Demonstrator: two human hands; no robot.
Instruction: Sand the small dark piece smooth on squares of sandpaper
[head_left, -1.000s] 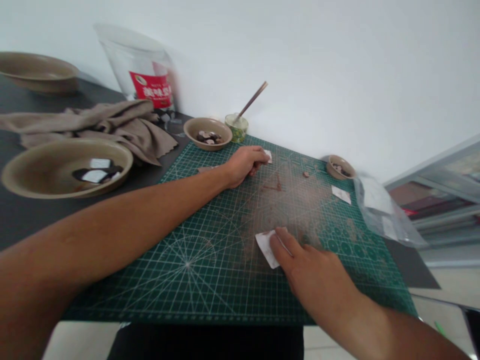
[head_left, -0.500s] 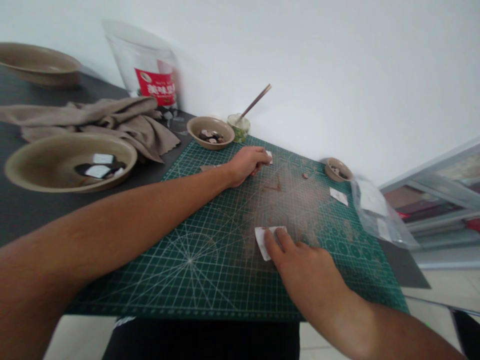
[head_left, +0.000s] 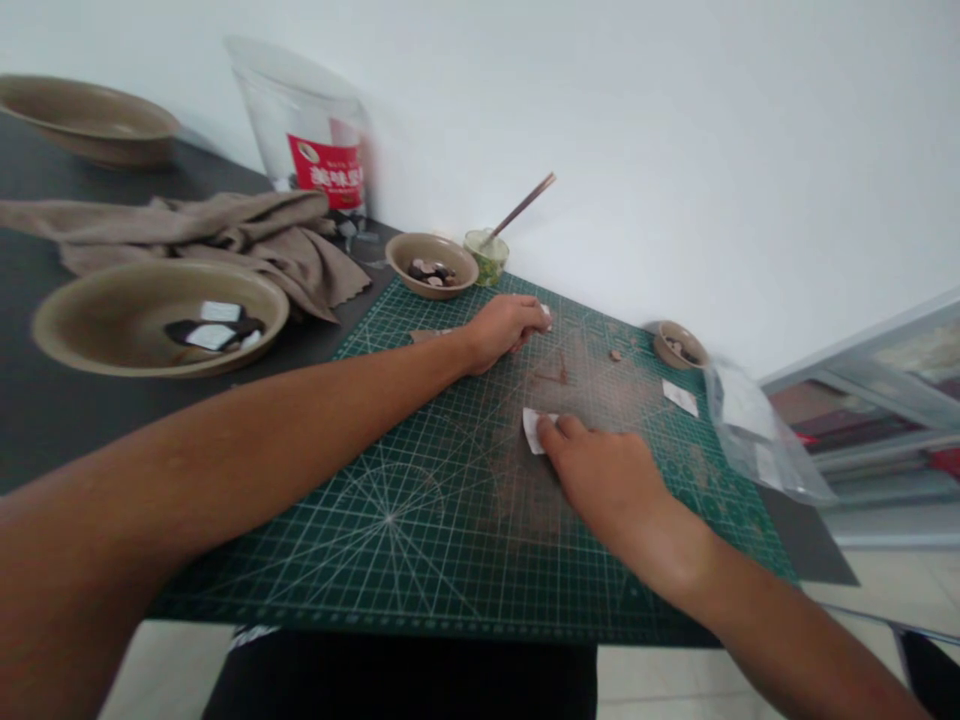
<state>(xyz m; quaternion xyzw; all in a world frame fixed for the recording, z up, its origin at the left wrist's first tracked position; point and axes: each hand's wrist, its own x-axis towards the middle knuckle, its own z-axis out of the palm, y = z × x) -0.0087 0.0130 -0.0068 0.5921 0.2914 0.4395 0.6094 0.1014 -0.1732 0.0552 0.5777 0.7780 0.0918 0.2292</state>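
My right hand presses a small piece of white paper flat on the green cutting mat, its fingers close together on the paper's right side. Farther back, my left hand is closed, with a small white piece showing at its fingertips; whether this is paper too I cannot tell. Brown dust and streaks lie on the mat between and around the hands. Behind my left wrist, a flat brownish piece is partly hidden by the forearm.
Bowls stand left, back and right, with dark and pale pieces inside. A cup holds a stick. A brown cloth, clear jar, white paper sheet and plastic bag are nearby.
My right hand and the white paper under it have slid forward across the mat, away from my body. My left hand stays about where it was. The view has shifted slightly.
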